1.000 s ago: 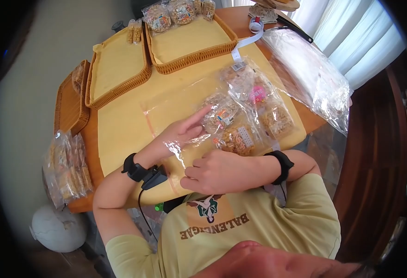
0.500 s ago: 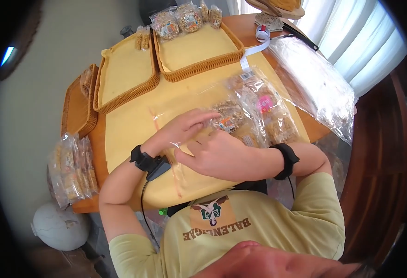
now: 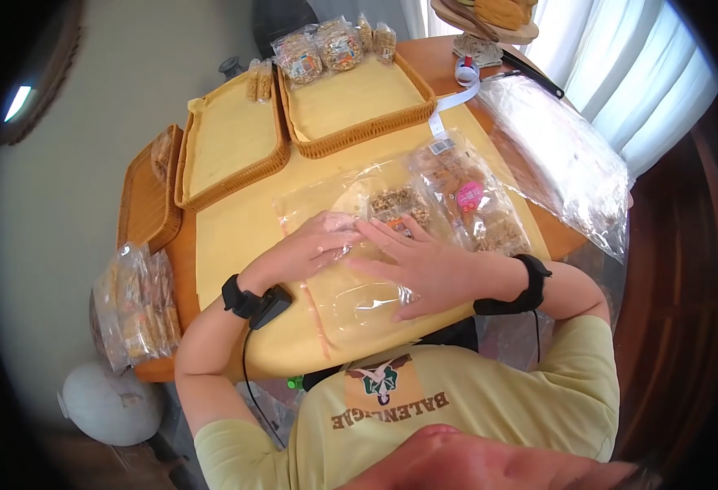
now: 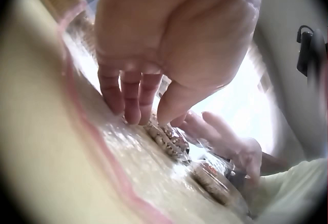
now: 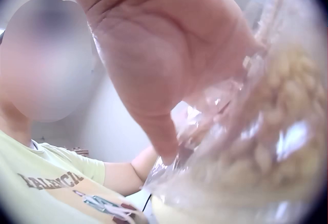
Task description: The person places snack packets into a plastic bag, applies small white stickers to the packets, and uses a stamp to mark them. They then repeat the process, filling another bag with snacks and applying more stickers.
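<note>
A large clear plastic bag with a reddish strip along its left side lies flat before me, packaged snacks toward its right. One snack packet shows brown grains and an orange label. My left hand touches the film left of this packet, its fingers reaching down to the plastic in the left wrist view. Spread over the bag is my right hand, fingers extended toward the left fingertips and partly hiding the packets. In the right wrist view, its thumb is against crinkled film beside a pale, nutty snack packet.
Packets with a pink round label lie at the right. Two lined wicker trays stand at the back, with bagged snacks behind. More snack bags are at the left edge, and a stack of clear film at the right.
My right hand has gone from loosely curled near the bag's front to spread across it, fingers farther forward. My left hand has drawn back leftward from the grain packet.
</note>
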Motion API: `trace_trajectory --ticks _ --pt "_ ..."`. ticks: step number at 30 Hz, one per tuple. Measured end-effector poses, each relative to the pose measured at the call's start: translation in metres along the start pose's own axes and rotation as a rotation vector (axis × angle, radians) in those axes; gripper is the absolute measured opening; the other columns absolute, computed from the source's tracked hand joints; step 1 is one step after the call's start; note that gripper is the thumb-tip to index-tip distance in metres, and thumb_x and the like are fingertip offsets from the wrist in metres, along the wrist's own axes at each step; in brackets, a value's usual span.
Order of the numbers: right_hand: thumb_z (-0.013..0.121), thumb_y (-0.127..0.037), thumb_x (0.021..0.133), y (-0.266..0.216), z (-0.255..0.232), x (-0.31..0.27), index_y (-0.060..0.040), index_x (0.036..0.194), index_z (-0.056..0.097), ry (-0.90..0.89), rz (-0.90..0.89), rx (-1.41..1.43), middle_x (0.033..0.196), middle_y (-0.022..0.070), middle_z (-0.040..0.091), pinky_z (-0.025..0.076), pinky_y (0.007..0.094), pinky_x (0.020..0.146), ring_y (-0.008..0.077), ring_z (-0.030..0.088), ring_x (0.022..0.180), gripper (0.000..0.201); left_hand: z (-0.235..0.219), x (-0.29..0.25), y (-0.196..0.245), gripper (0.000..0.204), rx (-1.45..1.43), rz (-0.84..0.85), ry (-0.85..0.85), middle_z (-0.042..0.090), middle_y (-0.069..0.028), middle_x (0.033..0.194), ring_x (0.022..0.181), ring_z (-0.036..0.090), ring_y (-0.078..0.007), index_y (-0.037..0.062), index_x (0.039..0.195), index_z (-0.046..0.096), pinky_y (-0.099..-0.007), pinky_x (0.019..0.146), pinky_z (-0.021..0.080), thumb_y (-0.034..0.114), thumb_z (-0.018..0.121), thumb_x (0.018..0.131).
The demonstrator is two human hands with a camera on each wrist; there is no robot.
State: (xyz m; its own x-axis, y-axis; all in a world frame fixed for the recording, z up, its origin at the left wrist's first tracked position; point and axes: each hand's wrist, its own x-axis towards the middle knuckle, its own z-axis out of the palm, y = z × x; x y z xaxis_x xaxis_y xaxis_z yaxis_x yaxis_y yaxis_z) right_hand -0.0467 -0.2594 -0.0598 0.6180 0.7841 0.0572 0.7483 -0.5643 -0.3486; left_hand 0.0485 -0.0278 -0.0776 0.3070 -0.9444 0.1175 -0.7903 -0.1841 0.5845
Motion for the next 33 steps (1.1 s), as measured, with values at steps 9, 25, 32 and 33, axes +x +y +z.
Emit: trace_trajectory --ticks 9,25,32,33 --pt "0.069 -0.030 0.072 0.024 -0.045 -0.046 -0.0149 0.139 0.020 0.093 0.081 0.166 0.146 0.0156 0.006 0.010 0.0545 0.104 0.0330 0.007 0.135 0.084 -0.034 -0.026 0.021 0.040 -0.104 -0.242 0.010 0.045 -0.0138 0.125 0.118 0.040 -0.0308 0.0055 0.120 0.048 -0.0353 0.100 0.031 0.006 0.053 0.080" --pt "0.067 -0.033 0.071 0.060 -0.040 -0.046 -0.0099 0.126 0.042 0.052 0.179 -0.153 0.133 0.0140 0.034 0.027 0.0467 0.099 0.0320 0.030 0.124 0.065 -0.136 0.086 -0.026 0.025 0.351 -0.506 0.233 0.061 -0.0101 0.084 0.073 0.060 -0.0192 0.0057 0.105 0.054 -0.0301 0.067 0.047 0.017 0.052 0.083" --pt "0.069 -0.024 0.069 0.066 -0.039 -0.048 -0.0098 0.127 0.039 0.069 0.158 -0.104 0.131 0.0161 0.035 0.029 0.0464 0.098 0.0338 0.030 0.125 0.067 -0.137 0.232 -0.126 0.054 0.572 -0.366 0.376 0.056 -0.0214 0.109 0.099 0.054 -0.0365 0.0146 0.127 0.042 -0.0400 0.084 0.043 0.033 0.059 0.079" --pt "0.070 -0.024 0.069 0.065 -0.036 -0.049 -0.0101 0.128 0.039 0.068 0.167 -0.122 0.131 0.0165 0.035 0.030 0.0467 0.096 0.0333 0.029 0.125 0.067 -0.135 0.246 -0.118 0.057 0.525 -0.450 0.370 0.054 -0.0219 0.113 0.103 0.051 -0.0363 0.0151 0.129 0.040 -0.0396 0.086 0.043 0.035 0.059 0.079"
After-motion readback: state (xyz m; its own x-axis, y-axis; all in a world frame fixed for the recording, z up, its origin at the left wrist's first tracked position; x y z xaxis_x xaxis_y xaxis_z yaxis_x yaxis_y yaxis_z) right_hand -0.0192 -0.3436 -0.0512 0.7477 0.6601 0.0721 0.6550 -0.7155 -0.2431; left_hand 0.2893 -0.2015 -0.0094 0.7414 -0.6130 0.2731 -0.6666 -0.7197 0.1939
